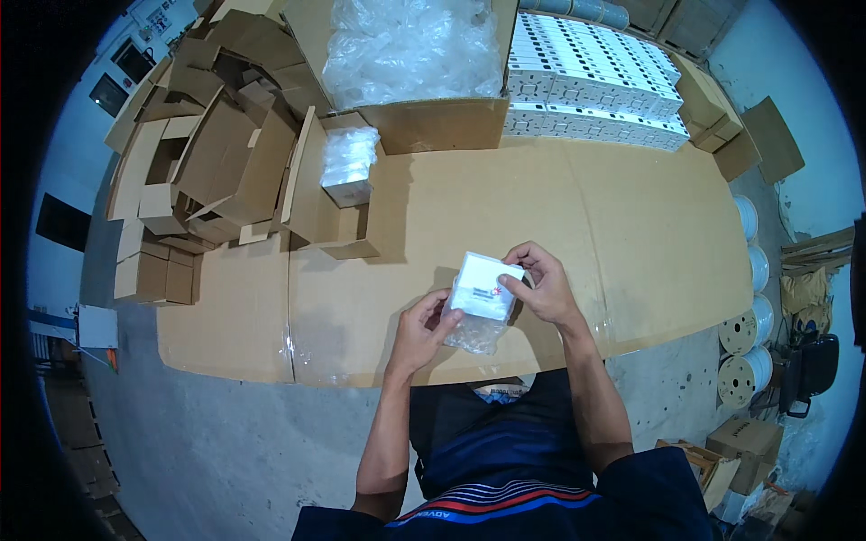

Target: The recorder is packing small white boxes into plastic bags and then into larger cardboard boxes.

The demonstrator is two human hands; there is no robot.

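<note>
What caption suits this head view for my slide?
Both hands, left hand and right hand, hold a small white box in clear wrap.

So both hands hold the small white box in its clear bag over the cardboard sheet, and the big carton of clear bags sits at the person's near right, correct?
Not quite. The left hand and right hand do hold the small white box over the cardboard sheet, but the head view shows the big carton at the far side, ahead of the person.

Packing warehouse: cardboard boxes point(216, 153), cable reels point(744, 374)

cardboard sheet point(631, 207), open carton point(433, 122), white boxes point(595, 77)
</note>
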